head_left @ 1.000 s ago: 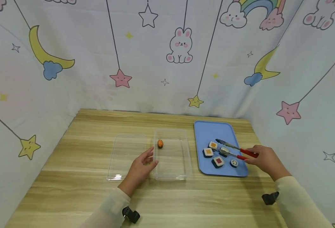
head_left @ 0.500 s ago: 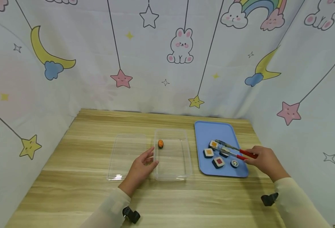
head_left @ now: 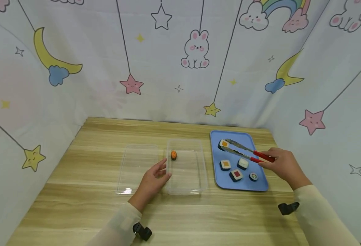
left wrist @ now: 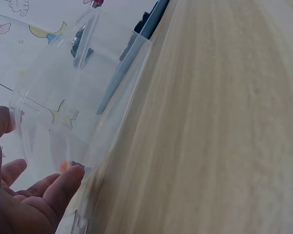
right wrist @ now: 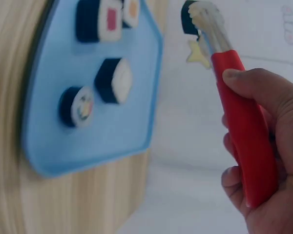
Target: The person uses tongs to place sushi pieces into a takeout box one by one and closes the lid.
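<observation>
My right hand (head_left: 286,168) grips red-handled metal tongs (head_left: 264,156). Between the tong tips is a square sushi piece (head_left: 223,145) with an orange centre, held over the far left of the blue tray (head_left: 234,136); in the right wrist view its dark side (right wrist: 188,17) shows above the tray's level. Beside the clear plastic box (head_left: 203,171), my left hand (head_left: 152,180) rests its loosely extended fingers against the left wall. Inside that box, near its left side, sits a small orange-topped sushi (head_left: 174,155). The left wrist view shows thumb and fingertips at the box wall (left wrist: 112,92).
On the tray lie another orange-centred sushi (head_left: 225,165), a red-centred one (head_left: 236,175), a white-topped one (head_left: 243,164) and a small round roll (head_left: 253,176). A clear lid (head_left: 137,167) lies left of the box. Printed curtains (head_left: 168,102) stand behind the wooden table (head_left: 180,218).
The tongs have closed on the orange-centred sushi and carried it up and away toward the tray's far left. The white-topped piece is now uncovered. My left hand has stayed put.
</observation>
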Action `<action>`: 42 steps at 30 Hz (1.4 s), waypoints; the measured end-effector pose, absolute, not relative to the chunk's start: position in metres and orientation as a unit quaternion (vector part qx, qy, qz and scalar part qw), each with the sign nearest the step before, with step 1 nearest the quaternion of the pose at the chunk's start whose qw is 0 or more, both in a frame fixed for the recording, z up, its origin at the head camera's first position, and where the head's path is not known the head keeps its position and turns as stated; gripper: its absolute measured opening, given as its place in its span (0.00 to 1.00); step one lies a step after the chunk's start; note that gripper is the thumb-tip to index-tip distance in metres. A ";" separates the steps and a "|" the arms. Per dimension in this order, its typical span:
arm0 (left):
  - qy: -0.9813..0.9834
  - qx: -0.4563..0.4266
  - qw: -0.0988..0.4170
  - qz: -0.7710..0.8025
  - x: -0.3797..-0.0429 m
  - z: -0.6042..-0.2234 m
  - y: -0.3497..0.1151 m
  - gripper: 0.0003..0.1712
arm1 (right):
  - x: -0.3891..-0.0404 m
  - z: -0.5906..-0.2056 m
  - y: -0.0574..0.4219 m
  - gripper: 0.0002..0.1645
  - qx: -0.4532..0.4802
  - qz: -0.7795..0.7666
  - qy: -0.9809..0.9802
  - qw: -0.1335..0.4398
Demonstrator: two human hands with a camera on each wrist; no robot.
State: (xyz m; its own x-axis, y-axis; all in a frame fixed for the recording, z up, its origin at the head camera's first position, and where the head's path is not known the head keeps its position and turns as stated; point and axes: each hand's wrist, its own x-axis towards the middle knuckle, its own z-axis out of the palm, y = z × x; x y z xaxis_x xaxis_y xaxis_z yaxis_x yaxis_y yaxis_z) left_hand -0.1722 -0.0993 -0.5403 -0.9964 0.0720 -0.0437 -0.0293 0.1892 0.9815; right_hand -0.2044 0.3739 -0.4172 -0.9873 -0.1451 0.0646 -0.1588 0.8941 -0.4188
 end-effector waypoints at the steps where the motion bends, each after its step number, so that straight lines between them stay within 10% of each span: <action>1: 0.770 0.014 0.040 0.637 -0.172 -0.541 -0.099 0.38 | -0.205 -0.414 0.369 0.30 0.082 0.220 -0.972 0.016; 19: 0.763 0.010 0.048 0.645 -0.174 -0.542 -0.098 0.37 | -0.243 -0.411 0.257 0.24 0.240 0.164 -0.957 -0.023; 42: 0.773 0.002 0.054 0.632 -0.173 -0.543 -0.100 0.38 | -0.275 -0.407 0.208 0.20 0.224 0.107 -0.964 -0.093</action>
